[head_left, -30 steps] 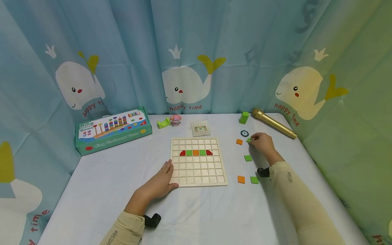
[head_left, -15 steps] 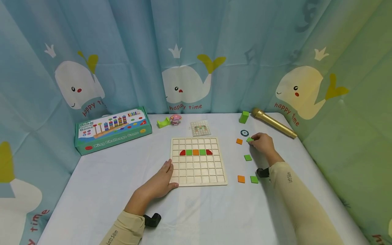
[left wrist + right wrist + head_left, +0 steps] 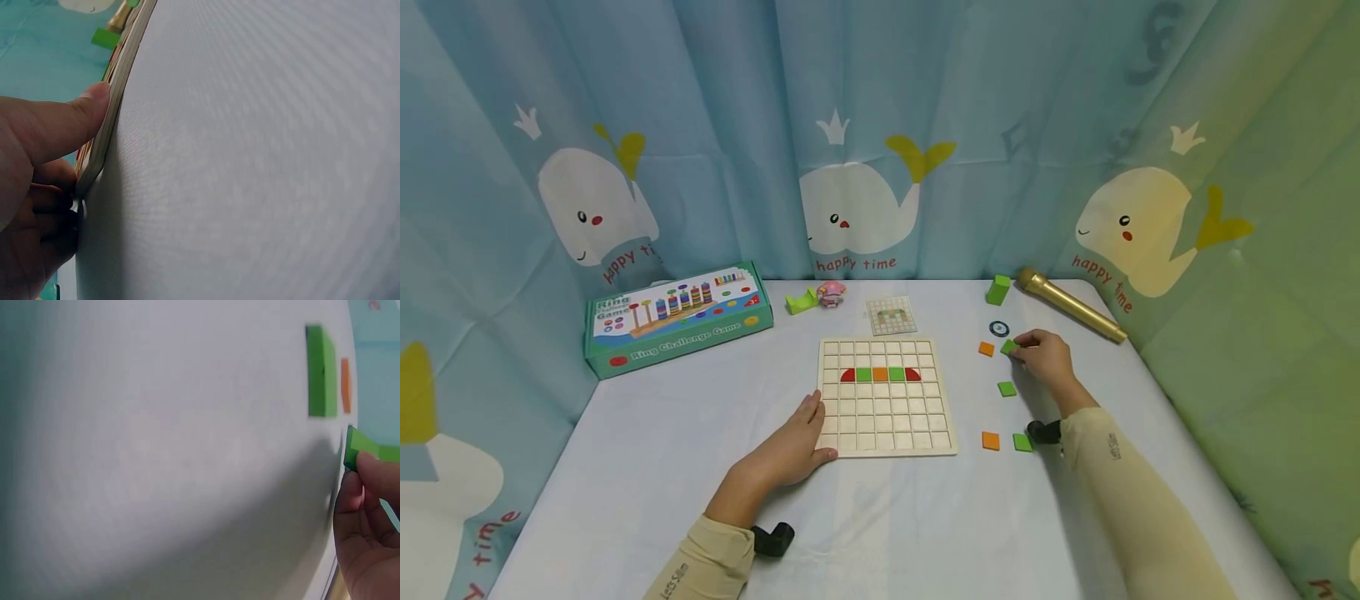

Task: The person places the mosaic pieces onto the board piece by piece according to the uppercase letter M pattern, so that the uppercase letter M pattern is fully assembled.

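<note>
Your right hand (image 3: 1042, 358) pinches a green tile (image 3: 1009, 346) in its fingers (image 3: 362, 487), just off the desk (image 3: 662, 433) beside an orange tile (image 3: 986, 348); your right wrist view shows that lifted edge, which the head view doesn't. Your left hand (image 3: 790, 450) rests flat, fingers relaxed, at the grid board (image 3: 886, 396); the left wrist view shows the thumb (image 3: 75, 122) touching the board's edge.

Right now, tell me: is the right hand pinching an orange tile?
No, the right hand pinches a green tile; the nearest orange tile lies untouched.
</note>
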